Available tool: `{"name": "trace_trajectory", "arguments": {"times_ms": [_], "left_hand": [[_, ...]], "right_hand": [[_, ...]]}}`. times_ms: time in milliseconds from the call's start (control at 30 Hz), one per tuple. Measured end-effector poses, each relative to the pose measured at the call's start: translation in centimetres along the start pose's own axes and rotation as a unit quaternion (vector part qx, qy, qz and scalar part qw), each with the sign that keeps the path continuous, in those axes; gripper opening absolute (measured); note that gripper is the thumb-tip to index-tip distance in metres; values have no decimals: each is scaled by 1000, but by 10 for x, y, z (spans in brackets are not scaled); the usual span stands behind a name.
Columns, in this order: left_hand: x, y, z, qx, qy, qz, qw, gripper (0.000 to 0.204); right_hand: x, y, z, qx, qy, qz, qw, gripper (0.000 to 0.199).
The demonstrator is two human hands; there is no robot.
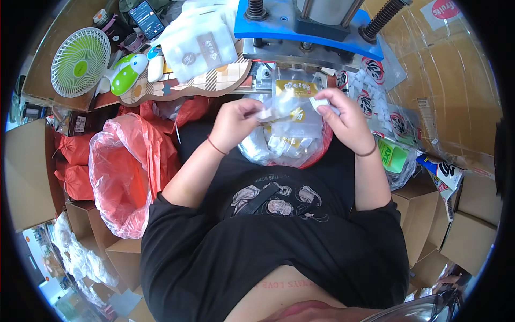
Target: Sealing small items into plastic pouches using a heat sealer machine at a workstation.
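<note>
My left hand [235, 124] is closed in a pinch on the edge of a crumpled, translucent plastic piece [271, 114], partly blurred. Across from it, my right hand [346, 122] pinches a small white piece [318, 102] between thumb and fingers; what exactly it is I cannot make out. Between and below both hands lie clear plastic bags [295, 129] with gold and white print, heaped in a round container [326, 140] with a red rim at my lap. The upper bags reach up to the front of a press [311, 24] with a blue plate.
A red plastic sack [120, 177] gapes at my left. Left of the press are a fan [80, 61], a phone [146, 19] and a stack of printed white bags [198, 48]. Cardboard [440, 80] walls the right side, with more plastic packaging [394, 115] there.
</note>
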State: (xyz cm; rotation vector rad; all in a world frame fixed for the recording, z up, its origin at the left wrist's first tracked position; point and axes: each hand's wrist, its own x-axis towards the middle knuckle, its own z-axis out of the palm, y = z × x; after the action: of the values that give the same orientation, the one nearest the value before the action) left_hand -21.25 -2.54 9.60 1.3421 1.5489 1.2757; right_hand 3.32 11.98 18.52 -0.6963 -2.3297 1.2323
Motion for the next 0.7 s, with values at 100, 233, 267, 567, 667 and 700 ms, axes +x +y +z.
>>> {"name": "trace_trajectory", "arguments": {"times_ms": [100,233,267,567,667,700], "left_hand": [[1,19,23,-61,-79,-45,994,20],[-2,31,48,-246,-148,-131,949,22],[-4,32,54,-324,-159,-160,919,24],[4,43,69,-356,-186,-233,885,20],[35,24,57,-349,-97,-248,898,20],[41,20,54,-348,-92,-246,900,20]], "right_hand": [[11,-13,-6,79,38,-63,994,20],[20,-11,-15,-56,15,-94,994,18],[19,-10,-18,-57,13,-96,994,18],[-11,48,-63,67,48,-6,997,31],[-30,54,-60,224,33,145,963,31],[-31,49,-52,217,29,152,964,28]]}}
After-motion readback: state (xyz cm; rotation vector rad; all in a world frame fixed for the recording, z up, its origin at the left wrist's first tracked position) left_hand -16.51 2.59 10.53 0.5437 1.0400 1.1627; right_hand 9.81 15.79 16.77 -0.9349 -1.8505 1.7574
